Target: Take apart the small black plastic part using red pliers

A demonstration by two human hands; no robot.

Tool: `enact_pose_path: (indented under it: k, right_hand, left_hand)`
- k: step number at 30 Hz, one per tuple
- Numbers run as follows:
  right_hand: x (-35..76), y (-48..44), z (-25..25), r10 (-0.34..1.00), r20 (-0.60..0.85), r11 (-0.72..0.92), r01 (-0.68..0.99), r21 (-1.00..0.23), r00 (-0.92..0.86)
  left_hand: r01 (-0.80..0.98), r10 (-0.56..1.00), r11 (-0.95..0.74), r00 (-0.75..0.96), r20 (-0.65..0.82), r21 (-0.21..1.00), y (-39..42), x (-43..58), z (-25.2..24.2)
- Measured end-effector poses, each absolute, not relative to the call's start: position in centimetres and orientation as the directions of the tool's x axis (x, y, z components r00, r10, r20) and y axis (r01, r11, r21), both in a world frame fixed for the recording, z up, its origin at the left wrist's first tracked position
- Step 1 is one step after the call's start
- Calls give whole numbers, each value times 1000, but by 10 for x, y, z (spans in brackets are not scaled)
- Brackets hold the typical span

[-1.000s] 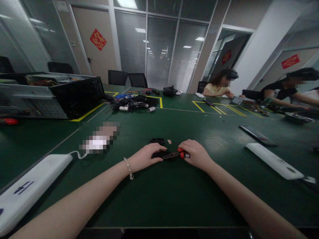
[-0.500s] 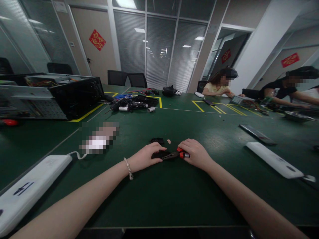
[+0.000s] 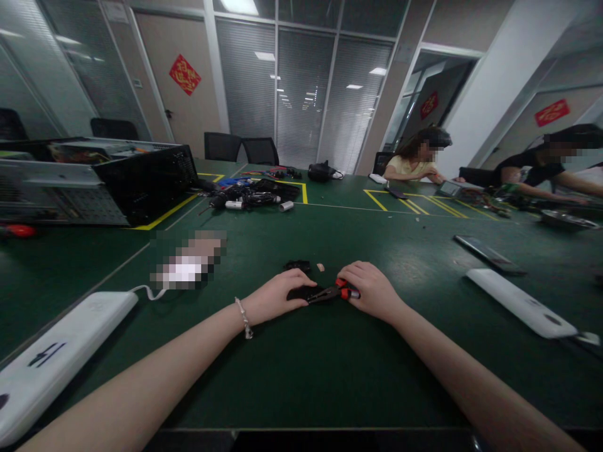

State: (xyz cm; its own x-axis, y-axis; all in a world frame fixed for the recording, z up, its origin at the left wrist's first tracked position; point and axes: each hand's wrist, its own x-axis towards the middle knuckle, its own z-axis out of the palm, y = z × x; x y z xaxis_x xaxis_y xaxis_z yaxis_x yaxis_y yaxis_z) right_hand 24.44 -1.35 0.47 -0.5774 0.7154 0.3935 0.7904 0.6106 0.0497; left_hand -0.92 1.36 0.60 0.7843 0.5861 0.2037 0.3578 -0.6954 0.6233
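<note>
My right hand (image 3: 372, 292) is closed around the red and black handles of a pair of pliers (image 3: 328, 293), whose jaws point left. My left hand (image 3: 277, 294) pinches a small black part (image 3: 301, 293) between thumb and fingers, and the plier jaws reach its right side. Whether the jaws bite on the part is too small to tell. Just behind my left fingers lies another black piece (image 3: 298, 266), with a small pale scrap (image 3: 321, 267) to its right.
An opened computer case (image 3: 141, 182) lies at the left, near a white power bank (image 3: 70, 351) cabled to a blurred phone-like object. Another white power bank (image 3: 521, 302) and a dark phone (image 3: 487, 253) lie right. Tangled cables (image 3: 254, 194) sit farther back. Two people work at the far right.
The plier jaws look slightly wider apart than before. Both hands stay in nearly the same place, and the whole view has shifted a little.
</note>
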Motion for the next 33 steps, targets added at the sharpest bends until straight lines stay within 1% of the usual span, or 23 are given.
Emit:
enact_pose_path:
  k: [8, 26, 29, 33]
  right_hand:
    - [244, -13, 2, 687, 434, 624, 779, 57, -582]
    - [244, -14, 4, 715, 390, 597, 797, 90, -580]
    - [244, -14, 4, 713, 393, 598, 796, 90, -580]
    - [244, -14, 4, 716, 388, 598, 797, 88, -580]
  left_hand:
    - [338, 575, -706, 787, 225, 622, 13, -9, 6]
    - [325, 575, -699, 784, 232, 637, 12, -9, 8]
    - [346, 596, -686, 772, 221, 640, 13, -8, 4]
    - [378, 642, -631, 745, 183, 678, 14, -8, 0]
